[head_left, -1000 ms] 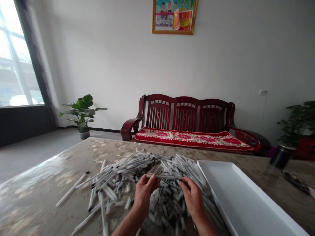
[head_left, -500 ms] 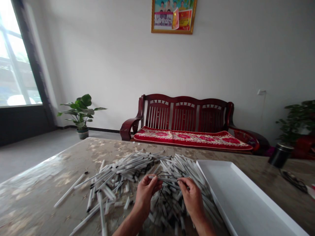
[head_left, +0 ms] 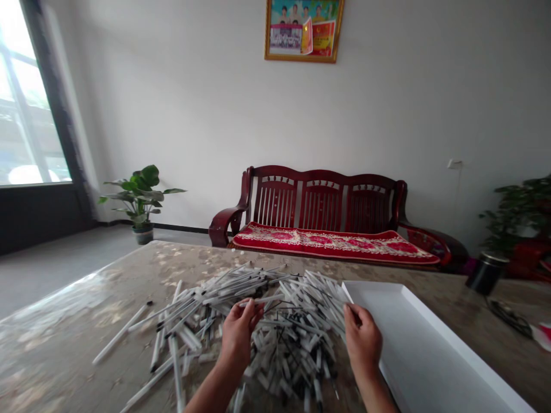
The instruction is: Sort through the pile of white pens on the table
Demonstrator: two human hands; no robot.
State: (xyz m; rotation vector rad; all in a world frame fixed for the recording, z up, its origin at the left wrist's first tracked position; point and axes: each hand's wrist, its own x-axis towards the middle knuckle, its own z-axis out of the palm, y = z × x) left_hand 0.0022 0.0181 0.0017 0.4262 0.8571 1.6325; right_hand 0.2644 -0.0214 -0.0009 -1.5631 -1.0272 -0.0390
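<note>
My left hand point(head_left: 239, 330) is closed in a pinch on a whitish, see-through pen barrel point(head_left: 270, 299), which points to the right above the pile. On the right, my right hand point(head_left: 364, 335) has its fingers pressed together beside the near-left wall of the white tray; what they hold, if anything, is hard to make out. Between and under both hands lies a heap of short pen caps point(head_left: 297, 350) and thin dark rods. Beyond it are pen barrels point(head_left: 235, 287) to the left, and more long pale pieces point(head_left: 321, 289) with dark tips to the right.
A shallow white tray point(head_left: 430, 332) lies on the patterned tabletop point(head_left: 64, 355) at right. Farther right stand a black canister point(head_left: 487, 274) and a dark cable point(head_left: 510, 318). Behind the table are a red wooden bench point(head_left: 327, 201) and a potted plant point(head_left: 142, 201).
My hands have moved apart: the left went left and slightly up with the pen barrel, the right went right to the tray's edge. Before, both hands were at the two ends of one piece.
</note>
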